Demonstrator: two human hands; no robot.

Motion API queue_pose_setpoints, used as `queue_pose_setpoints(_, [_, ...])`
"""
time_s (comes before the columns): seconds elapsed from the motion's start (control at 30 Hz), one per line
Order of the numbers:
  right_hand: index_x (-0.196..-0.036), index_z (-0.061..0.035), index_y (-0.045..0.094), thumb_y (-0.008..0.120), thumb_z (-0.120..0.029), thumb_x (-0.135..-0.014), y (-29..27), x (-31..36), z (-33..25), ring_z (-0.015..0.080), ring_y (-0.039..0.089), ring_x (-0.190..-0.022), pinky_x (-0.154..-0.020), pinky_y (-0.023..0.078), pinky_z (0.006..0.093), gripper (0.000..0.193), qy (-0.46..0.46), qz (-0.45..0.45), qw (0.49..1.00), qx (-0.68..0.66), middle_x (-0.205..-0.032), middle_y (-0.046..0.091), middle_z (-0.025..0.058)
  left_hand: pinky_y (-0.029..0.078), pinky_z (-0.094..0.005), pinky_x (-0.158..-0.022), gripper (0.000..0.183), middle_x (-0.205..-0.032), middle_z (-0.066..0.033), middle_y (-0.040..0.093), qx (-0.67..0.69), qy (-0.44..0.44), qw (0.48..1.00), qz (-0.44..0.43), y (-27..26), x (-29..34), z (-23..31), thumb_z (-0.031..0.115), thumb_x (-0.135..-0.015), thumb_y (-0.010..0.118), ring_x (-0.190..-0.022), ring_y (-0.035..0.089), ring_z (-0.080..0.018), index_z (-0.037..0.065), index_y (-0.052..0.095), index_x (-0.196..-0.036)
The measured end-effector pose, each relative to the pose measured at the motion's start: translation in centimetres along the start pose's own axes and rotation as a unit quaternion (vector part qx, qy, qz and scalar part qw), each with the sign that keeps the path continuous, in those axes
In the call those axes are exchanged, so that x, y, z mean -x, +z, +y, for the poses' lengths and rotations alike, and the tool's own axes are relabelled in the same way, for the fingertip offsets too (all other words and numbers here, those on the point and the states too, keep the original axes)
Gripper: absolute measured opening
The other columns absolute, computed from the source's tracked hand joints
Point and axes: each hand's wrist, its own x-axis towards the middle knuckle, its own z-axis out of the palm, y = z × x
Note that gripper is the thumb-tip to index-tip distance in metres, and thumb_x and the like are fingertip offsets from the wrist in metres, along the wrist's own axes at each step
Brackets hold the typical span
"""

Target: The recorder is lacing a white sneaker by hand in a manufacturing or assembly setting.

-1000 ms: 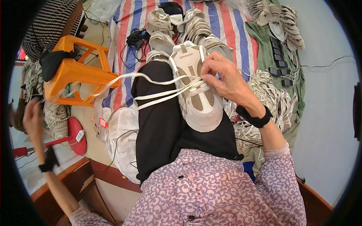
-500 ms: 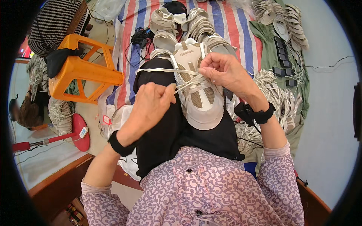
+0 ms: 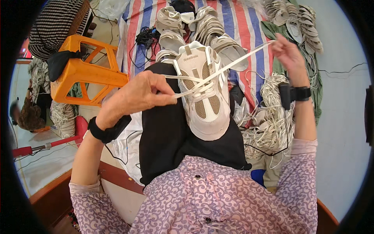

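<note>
A beige and white sneaker upper rests on my black-trousered thighs, its rounded toe toward me. White shoelace crosses its lower eyelets. Up to the right, my right hand is closed on a length of white shoelace, drawn taut from the upper; its fingers are slightly blurred. At the left side of the upper, my left hand pinches shoelace between thumb and forefinger. Another strand of lace runs from the upper's left side behind my left hand, where its end is hidden.
Stacked shoe uppers lie beyond my knees on a striped sheet. An orange plastic stool stands at the left. Bundled white laces heap at the right, near more stacked uppers. Black cables lie beyond my left knee.
My right hand has moved from the upper out to the far right, stretching the lace. My left hand has shifted slightly left. The upper has moved a little toward me.
</note>
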Motion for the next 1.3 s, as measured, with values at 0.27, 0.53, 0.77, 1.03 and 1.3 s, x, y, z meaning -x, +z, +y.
queue_pose_setpoints(0.27, [-0.116, 0.0025, 0.062, 0.057, 0.0, -0.093, -22.6, 8.4, -22.7, 0.0123, 0.061, -0.101, -0.093, 0.049, 0.0293, 0.024, -0.234, 0.18, 0.689, 0.662, -0.106, 0.066, 0.0052, 0.044, -0.0296, -0.06, 0.012, -0.075, -0.0048, 0.062, -0.064, 0.185, 0.98, 0.026, 1.2, -0.1, -1.4, 0.008, -0.081, 0.075, -0.069, 0.056, -0.0136, 0.002, 0.075, -0.091])
queue_pose_setpoints(0.53, [-0.11, -0.003, 0.069, 0.069, -0.012, -0.089, -9.8, -1.0, -8.8, 0.0256, 0.062, -0.108, -0.092, 0.05, 0.0329, 0.023, -0.243, 0.125, 0.589, 0.761, -0.109, 0.066, 0.0116, 0.045, -0.0265, -0.059, 0.023, -0.096, -0.0059, 0.053, -0.167, 0.192, 0.938, 0.236, 4.0, -1.7, -0.5, -0.003, -0.079, 0.072, -0.066, 0.053, -0.014, 0.004, 0.066, -0.1])
queue_pose_setpoints(0.77, [-0.098, -0.0036, 0.067, 0.074, -0.003, -0.079, 12.0, 5.6, 7.1, 0.0266, 0.056, -0.102, -0.088, 0.044, 0.0357, 0.02, -0.271, -0.165, 0.756, 0.572, -0.102, 0.056, 0.0093, 0.049, -0.0358, -0.066, 0.018, -0.1, -0.0134, 0.052, -0.189, 0.231, 0.925, 0.236, 5.0, -1.7, -0.4, -0.008, -0.084, 0.063, -0.079, 0.058, -0.0315, 0.0, 0.051, -0.095])
queue_pose_setpoints(1.03, [-0.088, -0.0035, 0.055, 0.067, 0.0, -0.081, 13.8, 5.8, 8.1, 0.0316, 0.053, -0.09, -0.077, 0.04, 0.0415, 0.014, -0.283, -0.155, 0.717, 0.618, -0.09, 0.054, 0.0117, 0.047, -0.0432, -0.068, 0.017, -0.085, -0.0179, 0.059, -0.208, 0.219, 0.914, 0.272, 4.8, -1.8, -0.8, -0.003, -0.088, 0.061, -0.079, 0.06, -0.0411, 0.0, 0.047, -0.097])
queue_pose_setpoints(1.3, [-0.093, 0.0006, 0.057, 0.066, -0.003, -0.088, 13.8, 5.6, 7.2, 0.0258, 0.056, -0.063, -0.058, 0.044, 0.0358, 0.011, -0.209, -0.205, 0.715, 0.635, -0.073, 0.057, 0.0103, 0.041, -0.0369, -0.054, 0.013, -0.071, -0.0143, 0.055, -0.167, 0.238, 0.922, 0.257, 3.6, -0.9, -1.6, 0.004, -0.087, 0.067, -0.056, 0.05, -0.0267, -0.003, 0.057, -0.088])
